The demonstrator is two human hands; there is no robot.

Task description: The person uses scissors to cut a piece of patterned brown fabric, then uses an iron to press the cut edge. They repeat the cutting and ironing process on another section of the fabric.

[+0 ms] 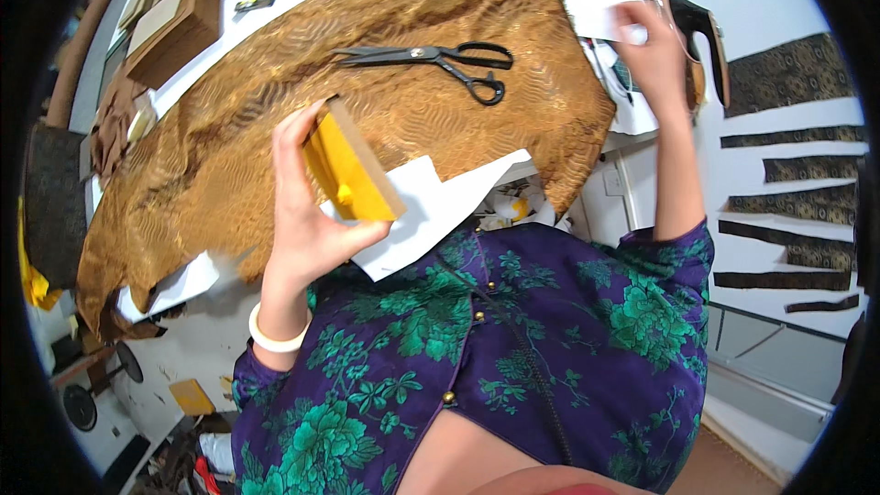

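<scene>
My left hand [295, 211] grips a small rectangular box [353, 165], bright yellow on its face, with a brown edge and a little yellow lump on it. The thumb lies along its near end and the fingers wrap its far side. Raised at the far right, my right hand [655, 50] is partly blurred; its fingertips curl together in a pinch, and what they hold is too small to make out. Beneath both hands spreads a gold-brown patterned fabric [412, 119]. Black-handled scissors [426, 60] lie on it, away from either hand. White paper [440, 211] sits close by the box.
A brown cardboard box [174, 32] stands at the back left, with a tool [255, 4] beside it. On the right, dark patterned fabric strips [797, 165] hang on a white wall. A dark bag [692, 37] is behind my right hand.
</scene>
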